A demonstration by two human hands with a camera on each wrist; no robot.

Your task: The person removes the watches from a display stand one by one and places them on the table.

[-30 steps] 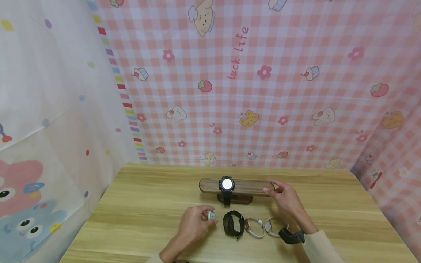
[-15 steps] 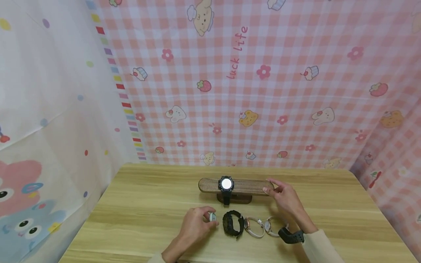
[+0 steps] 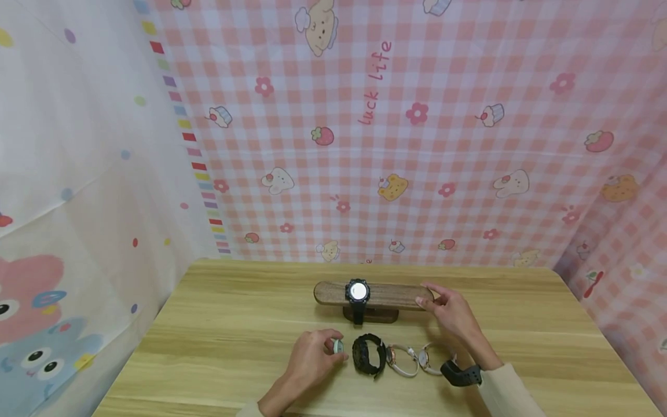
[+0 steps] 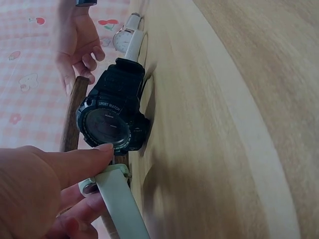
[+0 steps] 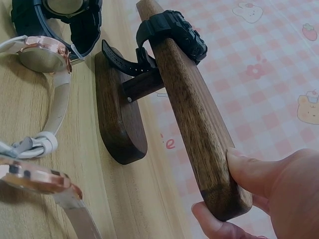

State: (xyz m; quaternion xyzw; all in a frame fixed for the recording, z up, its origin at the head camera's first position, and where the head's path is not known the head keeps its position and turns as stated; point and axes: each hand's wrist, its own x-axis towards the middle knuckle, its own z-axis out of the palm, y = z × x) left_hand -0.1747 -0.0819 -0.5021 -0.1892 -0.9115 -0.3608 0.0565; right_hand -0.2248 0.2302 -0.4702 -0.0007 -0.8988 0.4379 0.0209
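Note:
In the head view my left hand [image 3: 311,359] pinches a small pale mint watch [image 3: 338,346] just above the table. The left wrist view shows its pale strap [image 4: 123,204] hanging below my thumb. Close by on its right, a black sport watch [image 4: 107,124] stands on its side, strap looped. My right hand [image 3: 453,315] grips the right end of a dark wooden watch stand [image 3: 398,295], thumb on one side of the bar and fingers on the other. Around the bar, left of its middle, sits another black watch [image 3: 358,292], its strap end dangling loose in the right wrist view.
Two white-strapped watches with rose-gold cases, one left [image 3: 390,354] and one right [image 3: 423,358], lie on the wooden table [image 3: 224,324] in front of the stand. A black band [image 3: 461,373] is on my right wrist. Patterned cloth [image 3: 333,174] hangs behind the table.
My left hand has shifted slightly right and down, bringing the mint watch nearer the black sport watch. The mint watch's face has turned a little. My right hand stays on the stand.

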